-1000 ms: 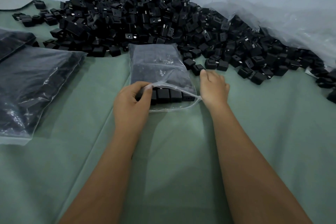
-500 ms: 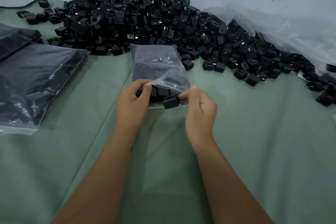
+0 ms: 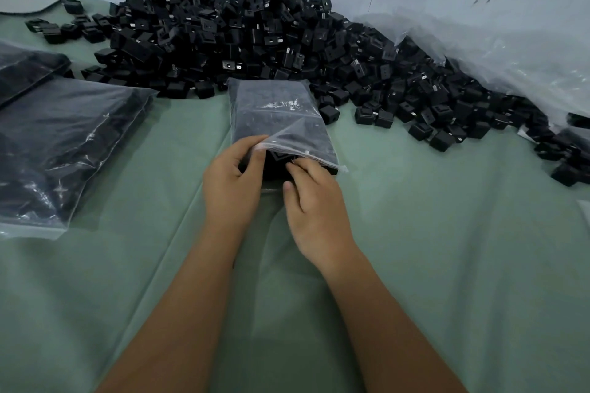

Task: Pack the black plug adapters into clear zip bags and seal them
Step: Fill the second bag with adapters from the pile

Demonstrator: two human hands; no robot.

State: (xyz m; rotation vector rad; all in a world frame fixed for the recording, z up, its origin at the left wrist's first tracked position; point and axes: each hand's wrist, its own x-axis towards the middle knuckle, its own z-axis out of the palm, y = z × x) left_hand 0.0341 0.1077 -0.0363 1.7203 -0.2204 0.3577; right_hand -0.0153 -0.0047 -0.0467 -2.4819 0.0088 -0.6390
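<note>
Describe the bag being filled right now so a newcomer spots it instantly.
Start at the big heap of black adapters against the wall. The clear zip bag lies at its near edge, mid-cloth. Unlike the bags at the left, its mouth is open, with both hands at it.

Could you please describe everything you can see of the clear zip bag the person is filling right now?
The clear zip bag is thin, glossy, wrinkled plastic, lying flat on the green cloth with its far end against the adapter pile. It looks nearly full of black adapters. Its mouth, facing the person, is open: the left hand pinches and lifts the upper lip, while the right hand reaches its fingers into the opening.
</note>
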